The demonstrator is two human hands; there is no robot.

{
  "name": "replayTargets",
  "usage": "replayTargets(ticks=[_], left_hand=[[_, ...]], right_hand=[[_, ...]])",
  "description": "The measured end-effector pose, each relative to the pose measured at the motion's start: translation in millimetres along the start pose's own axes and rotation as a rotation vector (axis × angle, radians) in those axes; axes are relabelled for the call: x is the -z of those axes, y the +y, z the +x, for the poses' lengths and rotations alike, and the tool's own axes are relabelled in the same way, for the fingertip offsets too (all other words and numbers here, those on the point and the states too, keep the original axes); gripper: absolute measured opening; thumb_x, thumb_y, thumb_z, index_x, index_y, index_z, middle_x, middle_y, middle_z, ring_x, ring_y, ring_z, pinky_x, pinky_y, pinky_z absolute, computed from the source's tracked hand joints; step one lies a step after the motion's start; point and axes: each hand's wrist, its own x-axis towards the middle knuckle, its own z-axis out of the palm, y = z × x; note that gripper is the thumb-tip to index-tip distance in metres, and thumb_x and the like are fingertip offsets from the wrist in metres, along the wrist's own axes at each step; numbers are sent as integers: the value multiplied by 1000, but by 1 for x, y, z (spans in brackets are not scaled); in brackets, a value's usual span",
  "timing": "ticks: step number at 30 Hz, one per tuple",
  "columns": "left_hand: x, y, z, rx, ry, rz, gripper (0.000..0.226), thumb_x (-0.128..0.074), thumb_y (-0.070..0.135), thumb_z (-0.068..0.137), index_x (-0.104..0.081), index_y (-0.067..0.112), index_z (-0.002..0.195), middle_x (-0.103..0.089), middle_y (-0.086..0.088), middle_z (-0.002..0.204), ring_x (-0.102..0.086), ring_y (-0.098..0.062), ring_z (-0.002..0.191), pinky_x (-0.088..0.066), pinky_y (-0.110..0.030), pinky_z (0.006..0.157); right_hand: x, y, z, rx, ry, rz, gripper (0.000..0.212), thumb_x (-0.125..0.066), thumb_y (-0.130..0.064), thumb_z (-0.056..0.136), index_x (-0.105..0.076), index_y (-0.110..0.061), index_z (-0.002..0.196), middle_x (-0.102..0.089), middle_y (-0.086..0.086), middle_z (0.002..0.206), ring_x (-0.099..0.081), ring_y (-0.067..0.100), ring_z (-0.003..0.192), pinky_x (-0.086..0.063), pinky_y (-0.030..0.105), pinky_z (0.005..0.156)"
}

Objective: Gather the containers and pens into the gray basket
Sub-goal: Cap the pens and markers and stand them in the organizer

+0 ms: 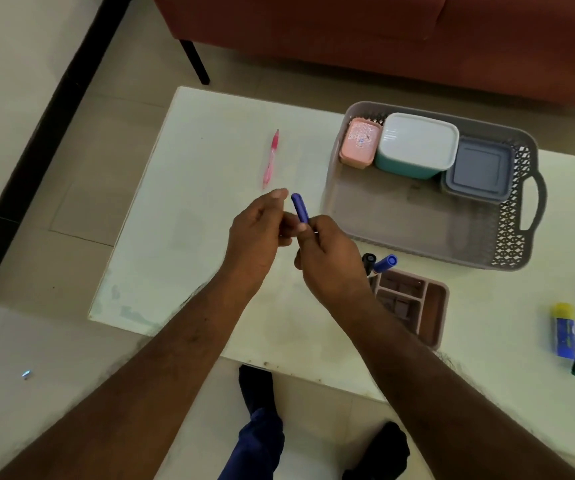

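Both hands meet above the table [210, 140]: right hand [327, 258] grip clenched round the blue pen [300, 207], left hand [258, 230] fingers curled at its lower end, probably capping it before the gray basket [508, 237], just right.

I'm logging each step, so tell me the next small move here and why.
Probably carry the blue pen to the right and drop it into the gray basket. The right hand already grips it, the left hand touches near it, and the basket holds three containers with bare floor in front. The pink pen can follow.
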Motion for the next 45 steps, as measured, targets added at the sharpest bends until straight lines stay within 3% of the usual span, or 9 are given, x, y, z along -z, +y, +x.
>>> replayTargets(ticks=[3,8,12,15,20,24,29,36,45], left_hand=[[0,-25,-2,-112,12,349,36,-43,46,101,-64,23,120,-72,4,104,-68,-14,94,-56,-38,89],[-4,-70,-18,-367,-119,1050,53,-49,50,95,-49,20,139,-54,-4,141,-51,-23,128,-46,-40,104],[-19,-96,-44,-195,-407,1461,115,-52,74,78,9,15,155,19,-16,162,10,-41,150,-8,-58,120],[-33,-109,-53,-8,-517,1502,153,-64,86,54,32,12,147,42,-21,151,32,-48,141,0,-70,114],[-55,-108,-49,194,-547,1481,176,-69,90,33,47,3,132,55,-29,135,45,-55,126,10,-78,105],[-58,-106,-49,280,-567,1456,178,-73,89,31,56,7,122,63,-27,125,53,-53,119,18,-76,103],[-62,-100,-51,338,-572,1466,180,-74,87,29,55,8,126,66,-25,123,55,-50,118,15,-75,104],[-69,-87,-52,435,-569,1500,178,-78,83,32,55,8,124,65,-25,123,55,-50,118,17,-74,106],[-72,-86,-51,452,-573,1520,179,-77,85,30,56,9,121,66,-24,122,55,-49,117,13,-72,108]], right_hand=[[16,-5,-11,43,64,12,26,-38,-41,104,-51,-21,114,-68,-1,84,-66,13,72,-59,42,72],[56,-9,-43,194,227,127,23,-43,-39,103,-52,-21,113,-72,-8,87,-69,4,77,-58,24,68],[99,10,-75,262,525,200,17,-47,-38,101,-53,-23,103,-73,-8,82,-68,6,67,-53,26,58],[122,39,-82,192,677,192,12,-49,-38,101,-52,-26,102,-71,-9,86,-66,7,72,-53,30,60],[132,86,-74,59,562,143,10,-55,-34,99,-56,-26,105,-66,-12,87,-64,5,78,-56,31,68],[126,100,-66,55,449,131,9,-59,-31,97,-57,-25,104,-65,-12,90,-64,2,84,-53,22,71],[118,110,-53,15,287,36,14,-60,-33,96,-56,-25,107,-66,-8,98,-65,8,89,-58,33,77],[111,110,-32,48,99,-287,22,-61,-38,95,-58,-28,115,-48,-6,101,-55,13,87,-52,30,78],[113,112,-24,121,87,-312,27,-61,-36,95,-61,-23,119,-62,-3,112,-57,17,103,-50,32,85]])
